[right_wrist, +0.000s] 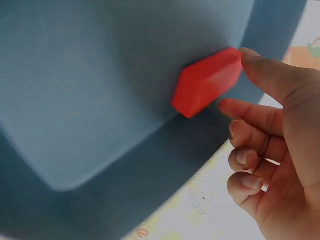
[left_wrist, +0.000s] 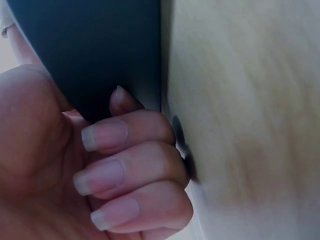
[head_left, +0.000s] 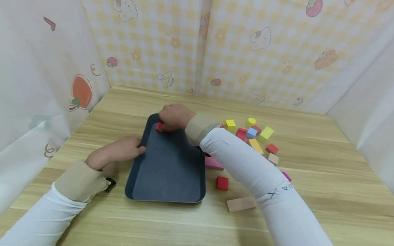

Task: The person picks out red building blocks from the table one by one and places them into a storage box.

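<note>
A dark blue-grey tray (head_left: pixel 166 171) lies on the table in the head view. My left hand (head_left: pixel 115 152) grips its left rim, thumb over the edge. In the left wrist view, the fingers (left_wrist: pixel 135 170) curl beside the dark tray wall (left_wrist: pixel 100 45). At the tray's far left corner, my right hand (head_left: pixel 175 116) pinches a red block (head_left: pixel 159 126), partly covered by the hand in the head view. Up close, the red block (right_wrist: pixel 207 82) lies by the tray's edge, thumb at one end and the index fingertip at its lower side.
Right of the tray lie a red cube (head_left: pixel 222 183), a pink block (head_left: pixel 213 163) and a long wooden block (head_left: pixel 241 204). Farther back are several loose blocks, including a yellow cube (head_left: pixel 230 125) and a blue cube (head_left: pixel 251 132). Patterned curtains (head_left: pixel 234 61) surround the table.
</note>
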### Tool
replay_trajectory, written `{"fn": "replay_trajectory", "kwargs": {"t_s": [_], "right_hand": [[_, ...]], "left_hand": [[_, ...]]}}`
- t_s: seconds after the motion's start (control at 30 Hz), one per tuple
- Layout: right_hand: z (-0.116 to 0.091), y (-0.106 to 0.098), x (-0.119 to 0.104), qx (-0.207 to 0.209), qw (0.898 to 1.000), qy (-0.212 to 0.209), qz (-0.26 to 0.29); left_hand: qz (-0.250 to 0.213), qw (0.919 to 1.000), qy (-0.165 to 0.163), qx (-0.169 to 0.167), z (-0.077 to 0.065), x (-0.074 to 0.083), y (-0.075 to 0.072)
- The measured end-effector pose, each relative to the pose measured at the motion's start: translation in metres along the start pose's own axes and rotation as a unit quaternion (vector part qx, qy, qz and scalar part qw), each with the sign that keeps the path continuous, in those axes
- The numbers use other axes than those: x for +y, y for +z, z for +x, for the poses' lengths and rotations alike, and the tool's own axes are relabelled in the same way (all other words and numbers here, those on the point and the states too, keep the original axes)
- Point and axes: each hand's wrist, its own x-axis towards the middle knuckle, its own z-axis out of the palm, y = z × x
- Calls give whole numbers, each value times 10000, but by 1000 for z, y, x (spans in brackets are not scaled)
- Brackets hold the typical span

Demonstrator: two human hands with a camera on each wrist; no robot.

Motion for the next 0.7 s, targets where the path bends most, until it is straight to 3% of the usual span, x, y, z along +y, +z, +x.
{"fn": "replay_trajectory", "kwargs": {"t_s": [0.37, 0.7], "right_hand": [[-27, -29, 31, 27, 9996, 202, 185], [-48, -30, 53, -78, 9998, 37, 191]], "left_hand": [[16, 10000, -78, -56, 2, 1, 1], [-51, 9999, -63, -87, 3, 0, 1]]}}
